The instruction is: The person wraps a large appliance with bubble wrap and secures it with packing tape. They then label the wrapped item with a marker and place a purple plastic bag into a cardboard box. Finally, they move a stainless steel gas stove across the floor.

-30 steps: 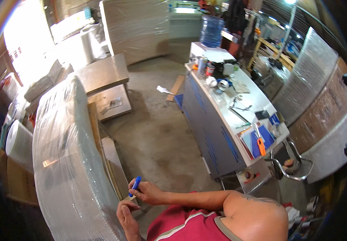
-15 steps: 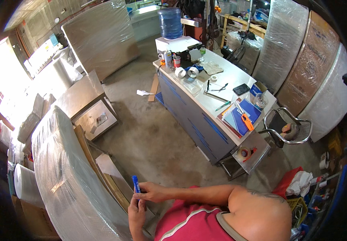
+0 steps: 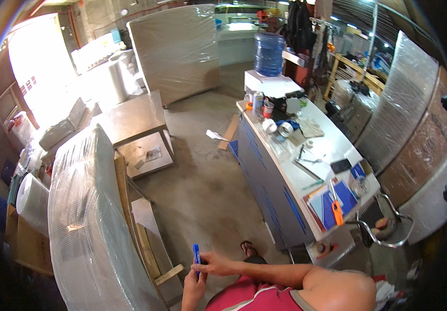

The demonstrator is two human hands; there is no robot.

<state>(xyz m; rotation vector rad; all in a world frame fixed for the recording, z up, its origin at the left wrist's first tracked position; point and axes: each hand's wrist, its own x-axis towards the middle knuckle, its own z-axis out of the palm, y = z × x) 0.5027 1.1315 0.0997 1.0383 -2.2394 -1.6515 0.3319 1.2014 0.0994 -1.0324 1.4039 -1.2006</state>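
Observation:
Near the bottom middle, both my hands meet around a slim blue pen-shaped tool (image 3: 196, 252). Its upper end sticks up above the fingers; whether it is a marker or a cutter I cannot tell. My right hand (image 3: 216, 263) closes on it from the right, with the forearm stretched across my red top. My left hand (image 3: 194, 285) is below, its fingers pinching the tool's lower part. Just left of them stands a large panel wrapped in bubble wrap (image 3: 86, 223), with wooden strips (image 3: 148, 251) along its side.
A grey desk (image 3: 270, 181) on the right carries tape rolls (image 3: 285, 129), a phone (image 3: 340, 166), folders and orange-handled scissors (image 3: 337, 212). A metal chair (image 3: 389, 236) stands by its near end. A steel table (image 3: 135, 119) and a wrapped board (image 3: 177, 57) stand further off, beyond the concrete floor.
My view has turned, so the desk and wrapped panels sit lower and mostly further right. A sandalled foot now shows below. Both hands still hold the blue tool.

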